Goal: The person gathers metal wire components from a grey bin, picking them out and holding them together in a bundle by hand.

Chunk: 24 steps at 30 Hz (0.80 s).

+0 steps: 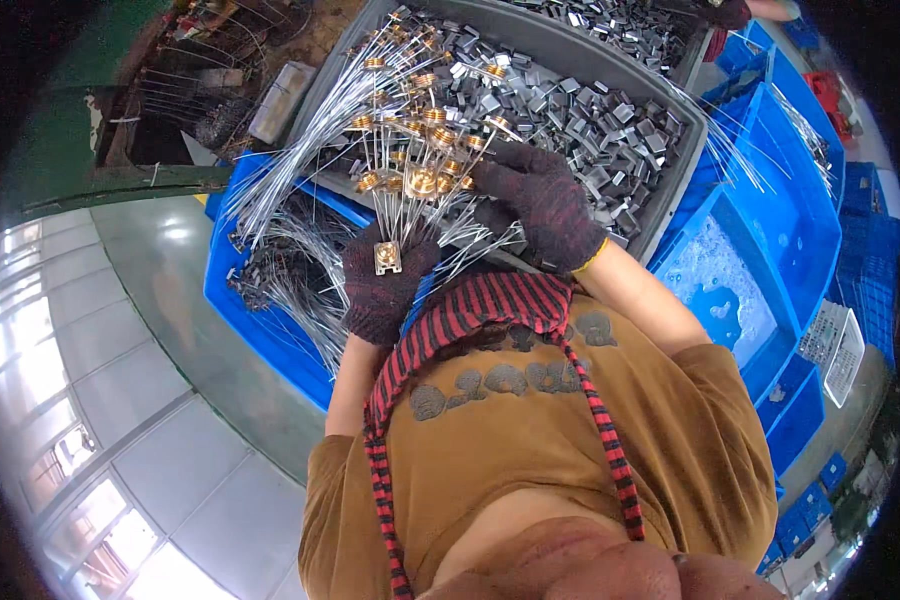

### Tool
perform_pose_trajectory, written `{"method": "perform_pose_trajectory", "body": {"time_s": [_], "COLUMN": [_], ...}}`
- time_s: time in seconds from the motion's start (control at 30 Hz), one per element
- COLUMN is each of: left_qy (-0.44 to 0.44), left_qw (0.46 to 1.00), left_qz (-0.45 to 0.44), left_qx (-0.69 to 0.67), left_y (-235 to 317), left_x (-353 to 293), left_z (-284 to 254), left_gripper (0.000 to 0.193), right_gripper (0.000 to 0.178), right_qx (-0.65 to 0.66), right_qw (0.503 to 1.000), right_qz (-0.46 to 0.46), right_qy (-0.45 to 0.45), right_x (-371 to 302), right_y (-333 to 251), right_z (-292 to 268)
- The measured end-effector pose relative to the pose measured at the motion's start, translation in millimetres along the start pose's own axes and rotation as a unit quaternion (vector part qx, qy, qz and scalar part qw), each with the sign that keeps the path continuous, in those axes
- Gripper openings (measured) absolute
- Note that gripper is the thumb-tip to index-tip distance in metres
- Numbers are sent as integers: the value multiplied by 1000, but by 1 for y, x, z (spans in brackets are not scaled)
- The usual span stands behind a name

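Note:
My left hand (385, 280), in a dark knitted glove, is closed around a bunch of thin silvery wires (395, 212) whose far ends fan out and carry brass-coloured coiled tips. One squarish metal clip with a brass coil (387, 257) sits on top of this hand. Another clip with a coil (425, 182) stands among the fanned tips. My right hand (550, 205), gloved alike, reaches in from the right with bent fingers at the edge of the bunch. What its fingertips grip is hidden among the parts. Beneath lies a grey tray (675, 190) heaped with small silvery metal clips (595, 135).
More coil-tipped wires (305, 145) lie across the tray's left side. A blue bin (260, 335) at the left holds tangled dark-ended wires (295, 265). Blue bins (785, 265) stand at the right. Another person's gloved hand (727, 14) is at the far right.

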<state>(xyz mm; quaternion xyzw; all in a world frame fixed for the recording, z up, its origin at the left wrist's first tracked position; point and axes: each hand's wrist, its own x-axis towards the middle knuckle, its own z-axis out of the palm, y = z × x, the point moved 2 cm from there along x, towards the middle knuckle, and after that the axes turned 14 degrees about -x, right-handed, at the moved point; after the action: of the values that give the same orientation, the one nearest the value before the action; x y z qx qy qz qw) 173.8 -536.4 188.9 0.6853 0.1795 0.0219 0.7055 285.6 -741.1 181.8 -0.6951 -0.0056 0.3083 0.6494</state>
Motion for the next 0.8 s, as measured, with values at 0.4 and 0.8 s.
{"method": "perform_pose_trajectory", "body": {"time_s": [0.4, 0.8], "left_qy": [-27, -29], "left_qw": [998, 999], "left_qz": [-49, 10], "left_qx": [-13, 35], "left_y": [1, 0], "left_x": [-8, -6], "left_z": [-5, -3], "left_gripper": [27, 26], "right_gripper": [37, 37], "right_qx": [230, -38], "right_qw": [962, 999], "right_qz": [15, -35], "right_qy": [-146, -17], "right_x": [-14, -20], "right_y": [35, 9], "right_z": [-16, -2]}}
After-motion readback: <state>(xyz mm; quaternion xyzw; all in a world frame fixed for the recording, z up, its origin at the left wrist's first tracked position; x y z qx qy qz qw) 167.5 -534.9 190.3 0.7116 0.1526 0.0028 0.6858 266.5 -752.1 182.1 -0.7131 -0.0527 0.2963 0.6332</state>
